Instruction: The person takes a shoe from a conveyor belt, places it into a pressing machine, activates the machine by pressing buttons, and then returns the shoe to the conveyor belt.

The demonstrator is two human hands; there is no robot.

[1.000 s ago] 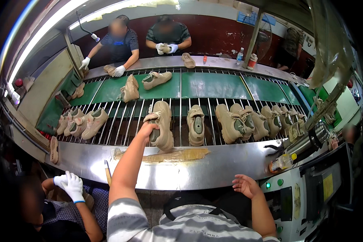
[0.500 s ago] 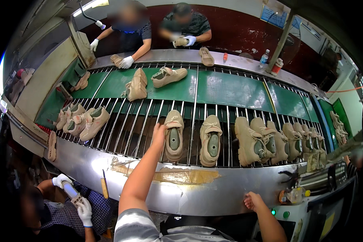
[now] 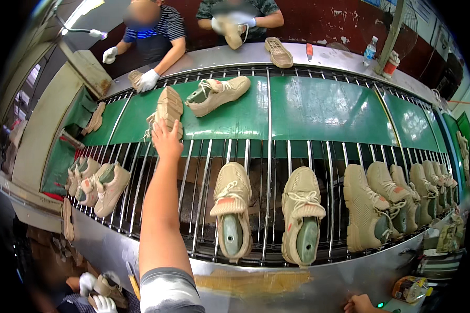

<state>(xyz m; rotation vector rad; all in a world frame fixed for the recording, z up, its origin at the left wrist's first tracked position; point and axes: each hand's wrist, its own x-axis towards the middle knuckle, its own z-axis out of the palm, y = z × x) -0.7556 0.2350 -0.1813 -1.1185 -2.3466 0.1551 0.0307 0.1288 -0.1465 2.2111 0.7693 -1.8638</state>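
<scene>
My left hand [image 3: 166, 140] reaches over the rods, fingers spread, to the near end of a beige sneaker [image 3: 169, 108] tipped on its side, sole showing, on the green belt [image 3: 219, 125]. The fingertips overlap the shoe; no closed grip shows. Another beige sneaker [image 3: 222, 94] with a green shoe last inside lies just right of it. Nearer to me, a laced sneaker [image 3: 234, 182] and a second one [image 3: 303, 201] stand on the rods, heels toward me. My right hand [image 3: 359, 303] is at the lower edge, partly cut off, its fingers curled with nothing visible in them.
Several sneakers [image 3: 368, 208] line the rods at right, others [image 3: 109, 190] at left. Two people work across the conveyor; one gloved hand [image 3: 147, 81] touches a sole [image 3: 134, 78]. Another gloved worker [image 3: 103, 303] is lower left. A knife [image 3: 133, 281] lies on the metal ledge [image 3: 235, 300].
My left hand has moved from the nearer left sneaker, forward and left to the tipped sneaker on the belt. The view has shifted; my right hand now sits lower in it.
</scene>
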